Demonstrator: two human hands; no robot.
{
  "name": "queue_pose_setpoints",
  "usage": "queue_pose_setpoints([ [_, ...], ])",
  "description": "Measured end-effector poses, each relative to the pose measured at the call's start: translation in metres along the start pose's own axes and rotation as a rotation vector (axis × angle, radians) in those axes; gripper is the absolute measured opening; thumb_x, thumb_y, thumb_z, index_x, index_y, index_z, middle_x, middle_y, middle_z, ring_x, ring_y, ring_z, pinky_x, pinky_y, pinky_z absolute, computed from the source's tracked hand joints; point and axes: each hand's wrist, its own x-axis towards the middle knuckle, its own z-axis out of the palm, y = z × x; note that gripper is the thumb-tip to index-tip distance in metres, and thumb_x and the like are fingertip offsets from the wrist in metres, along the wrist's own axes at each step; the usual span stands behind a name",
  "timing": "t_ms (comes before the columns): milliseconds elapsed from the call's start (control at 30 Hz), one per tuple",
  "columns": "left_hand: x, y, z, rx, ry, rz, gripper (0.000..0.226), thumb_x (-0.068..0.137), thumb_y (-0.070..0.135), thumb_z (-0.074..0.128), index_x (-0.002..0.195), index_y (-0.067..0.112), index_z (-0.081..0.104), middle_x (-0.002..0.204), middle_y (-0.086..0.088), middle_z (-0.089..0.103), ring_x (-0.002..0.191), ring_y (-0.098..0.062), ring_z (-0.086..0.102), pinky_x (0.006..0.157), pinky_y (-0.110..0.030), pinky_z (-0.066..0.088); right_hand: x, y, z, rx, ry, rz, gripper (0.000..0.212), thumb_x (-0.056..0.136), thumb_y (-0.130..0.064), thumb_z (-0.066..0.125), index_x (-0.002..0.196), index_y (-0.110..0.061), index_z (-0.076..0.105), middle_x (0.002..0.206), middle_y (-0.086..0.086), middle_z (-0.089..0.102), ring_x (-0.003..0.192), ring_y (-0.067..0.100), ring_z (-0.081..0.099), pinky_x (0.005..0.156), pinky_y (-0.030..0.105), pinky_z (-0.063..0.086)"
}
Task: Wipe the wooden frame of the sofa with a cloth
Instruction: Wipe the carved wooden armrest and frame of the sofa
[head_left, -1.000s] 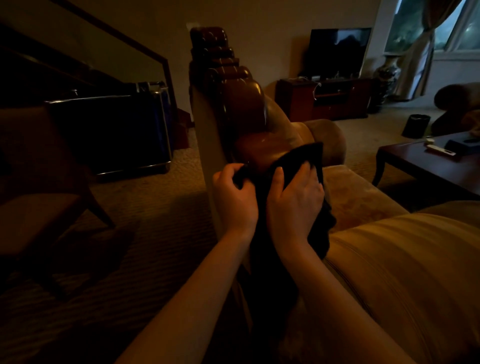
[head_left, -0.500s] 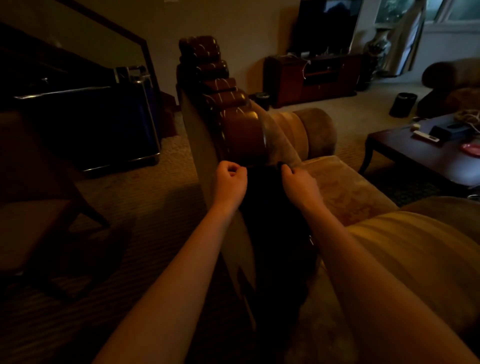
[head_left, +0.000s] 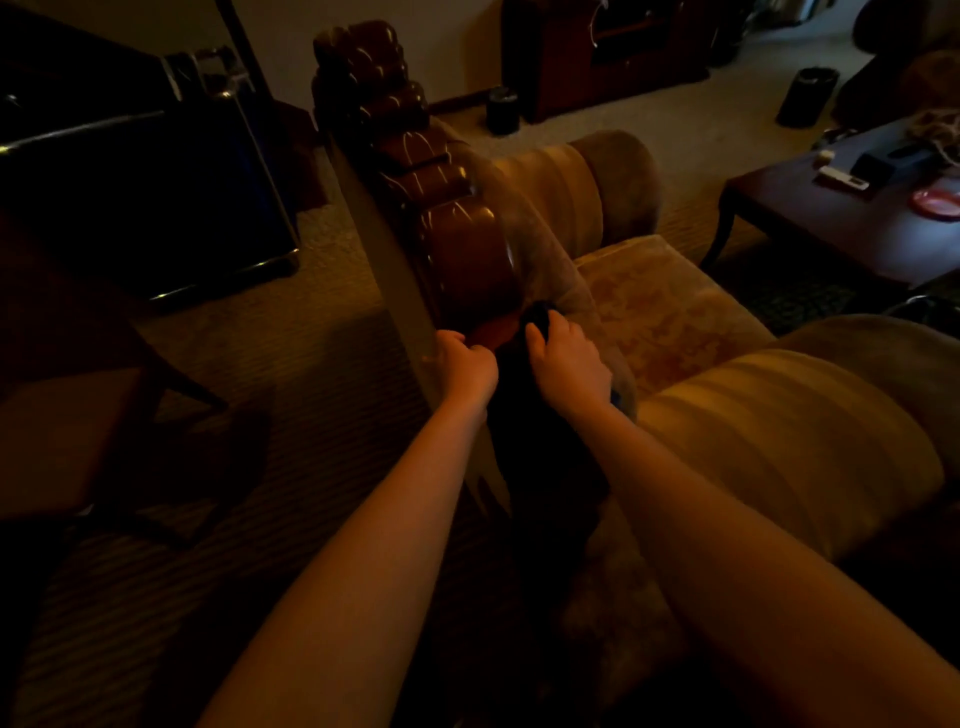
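Dim carpeted room, coffee table (head_left: 810, 218) right, both hands (head_left: 519, 364) grasping dark cloth (head_left: 540, 431) against carved wooden frame (head_left: 457, 234)

Dark cloth (head_left: 524, 395) draped over the sofa's top edge; glossy carved wooden frame (head_left: 457, 244) just beyond it.

The right hand (head_left: 569, 361), spread flat over the dark cloth (head_left: 540, 415) a second ago, is now curled on the cloth's upper edge. The left hand (head_left: 465, 366) has been kept fisted on the other edge. The cloth, formerly draped over the wooden frame (head_left: 457, 234), is now stretched lower between the hands at frame centre.
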Motion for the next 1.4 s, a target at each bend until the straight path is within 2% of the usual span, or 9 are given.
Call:
queue_pose_setpoints([
  [100, -0.009, -0.008, 0.000, -0.015, -0.007, -0.009, 0.032, 0.099, 0.015, 0.037, 0.130, 0.007, 0.035, 0.141, -0.014, 0.033, 0.112, -0.026, 0.047, 0.082, -0.035, 0.041, -0.006, 0.009, -0.007, 0.176, -0.062, 0.097, 0.057, 0.099, -0.046, 0.030, 0.146, -0.015, 0.026, 0.145, 0.011, 0.038, 0.129, 0.032, 0.040, 0.101, 0.047, 0.036],
  [167, -0.013, -0.011, 0.000, -0.025, -0.008, -0.053, 0.045, 0.099, 0.019, 0.036, 0.141, 0.005, 0.026, 0.144, -0.015, 0.033, 0.125, -0.031, 0.041, 0.098, -0.042, 0.039, -0.020, 0.010, -0.006, -0.007, -0.032, 0.017, 0.058, 0.099, -0.046, 0.031, 0.147, -0.016, 0.023, 0.149, 0.011, 0.032, 0.131, 0.035, 0.036, 0.101, 0.048, 0.034],
  [300, -0.010, -0.011, -0.002, -0.030, 0.019, -0.119, 0.050, 0.099, 0.024, 0.034, 0.143, 0.004, 0.023, 0.149, -0.016, 0.028, 0.133, -0.034, 0.034, 0.108, -0.047, 0.032, -0.023, -0.004, 0.005, -0.335, -0.007, -0.243, 0.054, 0.099, -0.045, 0.029, 0.147, -0.022, 0.023, 0.156, 0.002, 0.019, 0.139, 0.035, 0.019, 0.108, 0.049, 0.023],
  [667, -0.001, 0.008, -0.022, -0.045, 0.118, -0.052, 0.045, 0.098, 0.022, 0.036, 0.138, 0.002, 0.030, 0.145, -0.019, 0.033, 0.128, -0.036, 0.038, 0.104, -0.042, 0.035, 0.018, -0.024, 0.004, -0.105, -0.093, -0.090, 0.052, 0.094, -0.041, 0.033, 0.143, -0.025, 0.027, 0.153, -0.003, 0.023, 0.135, 0.032, 0.027, 0.100, 0.051, 0.027],
  [833, 0.007, 0.014, -0.035, -0.073, 0.128, -0.026, 0.042, 0.100, 0.023, 0.031, 0.138, 0.004, 0.031, 0.141, -0.019, 0.037, 0.122, -0.036, 0.044, 0.101, -0.044, 0.039, -0.014, -0.019, 0.027, -0.413, 0.001, -0.471, 0.051, 0.092, -0.043, 0.037, 0.141, -0.029, 0.032, 0.151, -0.004, 0.028, 0.139, 0.029, 0.020, 0.109, 0.051, 0.013],
  [1000, 0.018, 0.016, -0.039, -0.070, 0.087, -0.051, 0.042, 0.101, 0.025, 0.029, 0.139, 0.009, 0.031, 0.141, -0.015, 0.037, 0.121, -0.034, 0.044, 0.101, -0.050, 0.040, -0.001, -0.025, 0.033, -0.372, 0.041, -0.400, 0.053, 0.092, -0.048, 0.032, 0.141, -0.029, 0.032, 0.150, -0.002, 0.029, 0.138, 0.026, 0.020, 0.109, 0.049, 0.014],
  [1133, 0.026, 0.008, -0.045, -0.088, 0.110, -0.090, 0.042, 0.101, 0.026, 0.028, 0.141, 0.011, 0.029, 0.143, -0.014, 0.034, 0.122, -0.033, 0.043, 0.101, -0.048, 0.040, -0.007, -0.038, 0.041, -0.455, 0.039, -0.347, 0.057, 0.093, -0.048, 0.035, 0.143, -0.023, 0.027, 0.150, 0.006, 0.027, 0.138, 0.036, 0.018, 0.108, 0.058, 0.013],
  [1267, 0.023, 0.003, -0.039, -0.105, 0.127, -0.094, 0.041, 0.101, 0.026, 0.027, 0.139, 0.010, 0.031, 0.140, -0.015, 0.037, 0.119, -0.033, 0.045, 0.099, -0.047, 0.041, -0.024, -0.029, 0.040, -0.653, 0.008, -0.545, 0.062, 0.092, -0.041, 0.045, 0.146, -0.021, 0.023, 0.153, 0.011, 0.019, 0.140, 0.040, 0.015, 0.108, 0.061, 0.012],
  [1400, 0.018, 0.006, -0.024, -0.042, 0.158, 0.044, 0.029, 0.100, 0.025, 0.031, 0.117, 0.007, 0.047, 0.125, -0.016, 0.048, 0.106, -0.031, 0.051, 0.086, -0.040, 0.042, -0.045, -0.006, 0.039, -0.815, -0.094, -0.815, 0.057, 0.095, -0.036, 0.041, 0.148, -0.023, 0.024, 0.158, 0.007, 0.007, 0.144, 0.035, -0.001, 0.111, 0.059, -0.003],
])
